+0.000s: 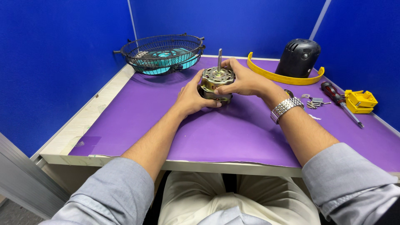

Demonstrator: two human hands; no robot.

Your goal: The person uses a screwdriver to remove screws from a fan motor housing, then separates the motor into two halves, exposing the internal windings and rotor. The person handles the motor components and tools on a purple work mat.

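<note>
wire fan guard (162, 53), black housing (298, 57), yellow ring (283, 76), screwdriver (341, 102).

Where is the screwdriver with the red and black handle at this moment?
In the head view, the screwdriver lies on the purple mat at the right side, between the small screws and the yellow clip, beyond the right hand.

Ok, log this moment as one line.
left hand: holds fan motor | right hand: holds motor | shaft upright | screwdriver lies on mat
</note>
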